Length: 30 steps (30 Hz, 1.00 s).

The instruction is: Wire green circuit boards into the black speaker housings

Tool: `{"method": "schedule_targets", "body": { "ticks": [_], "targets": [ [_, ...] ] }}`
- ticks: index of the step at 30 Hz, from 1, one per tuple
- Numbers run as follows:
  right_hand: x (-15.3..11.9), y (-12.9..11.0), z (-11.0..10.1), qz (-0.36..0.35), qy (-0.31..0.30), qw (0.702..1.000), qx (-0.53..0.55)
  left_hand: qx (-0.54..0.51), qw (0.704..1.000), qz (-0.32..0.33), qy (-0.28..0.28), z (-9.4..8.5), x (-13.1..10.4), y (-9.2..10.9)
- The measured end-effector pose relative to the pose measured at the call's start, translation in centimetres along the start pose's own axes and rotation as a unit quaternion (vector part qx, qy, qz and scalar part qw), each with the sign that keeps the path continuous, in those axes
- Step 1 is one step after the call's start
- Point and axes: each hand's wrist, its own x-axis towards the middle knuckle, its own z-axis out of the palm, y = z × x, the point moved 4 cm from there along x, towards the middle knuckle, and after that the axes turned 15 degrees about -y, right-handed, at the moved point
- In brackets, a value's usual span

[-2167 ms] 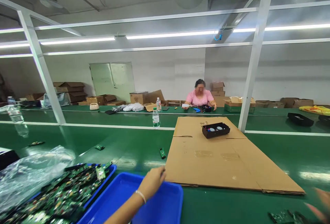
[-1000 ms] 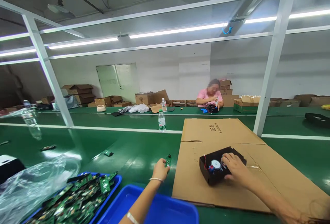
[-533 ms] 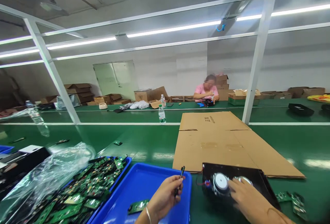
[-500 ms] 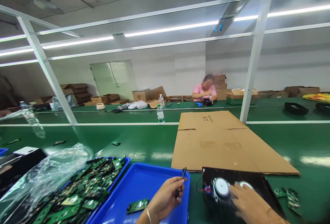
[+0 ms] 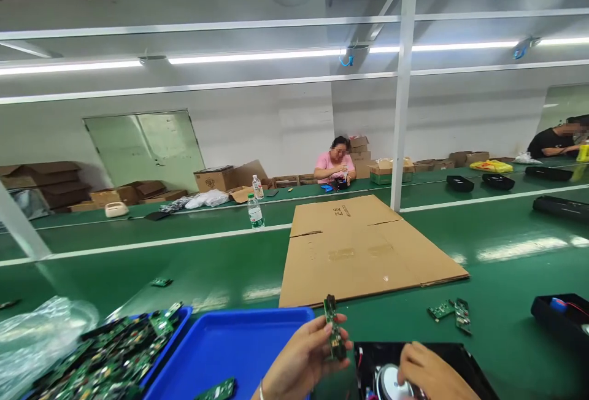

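My left hand (image 5: 306, 351) grips a narrow green circuit board (image 5: 332, 326) upright between thumb and fingers, above the right edge of a blue tray (image 5: 239, 332). Another green circuit board (image 5: 218, 391) lies in that tray. My right hand (image 5: 430, 372) is over a black housing (image 5: 453, 354), its fingers bent together beside a round speaker (image 5: 392, 383) with a pale centre. Whatever is between those fingertips, if anything, is hidden. A bit of red wire shows at the housing's left side.
To the left, a second tray is heaped with circuit boards (image 5: 110, 351), beside clear plastic wrap (image 5: 55, 338). A flat cardboard sheet (image 5: 363, 253) lies ahead. Two loose boards (image 5: 453, 314) and a black case (image 5: 559, 320) are to the right. Across the bench sits a person in pink (image 5: 335, 164).
The view has turned right. The board in my left hand, seen edge-on before, now shows its face. My right hand's fingers, spread over the speakers before, are now drawn together.
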Motion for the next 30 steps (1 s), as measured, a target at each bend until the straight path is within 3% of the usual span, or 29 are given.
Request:
{"method": "schedule_targets", "body": {
  "ticks": [3,8,10,13,14,16,18,20,24,30],
  "targets": [
    [3.0,-3.1,-0.6,0.059,-0.053,0.993,0.087,0.04,0.999,0.004,-0.011,-0.4,-0.4,0.0],
    [7.2,-5.8,0.1,0.077,-0.043,0.976,0.199,0.139,0.99,0.007,0.002,-0.4,-1.6,1.9],
    [7.9,-6.1,0.3,0.054,-0.021,0.946,0.318,0.177,0.984,0.02,0.013,-0.3,-1.9,2.7],
    [7.9,-6.2,0.3,0.021,-0.023,0.874,0.484,0.22,0.975,0.018,0.035,-0.3,-1.9,3.0],
    [7.8,-6.3,0.1,0.019,-0.034,0.874,0.484,0.226,0.973,0.009,0.037,-0.3,-1.8,2.8],
    [7.2,-6.7,-0.8,0.01,-0.031,0.915,0.401,0.227,0.973,-0.018,0.031,-0.4,-1.6,2.2],
    [6.5,-7.5,-2.1,-0.032,0.006,0.968,0.25,0.219,0.974,-0.05,0.018,-0.3,-1.5,1.4],
    [5.9,-8.5,-3.2,-0.096,0.068,0.989,0.091,0.209,0.975,-0.076,0.0,-0.1,-1.5,0.8],
    [5.1,-9.9,-3.8,-0.172,0.176,0.964,-0.105,0.193,0.977,-0.091,-0.022,0.2,-1.6,0.2],
    [4.9,-10.6,-4.5,-0.177,0.235,0.944,-0.152,0.186,0.978,-0.091,-0.035,-0.3,-1.5,-0.1]
  ]
}}
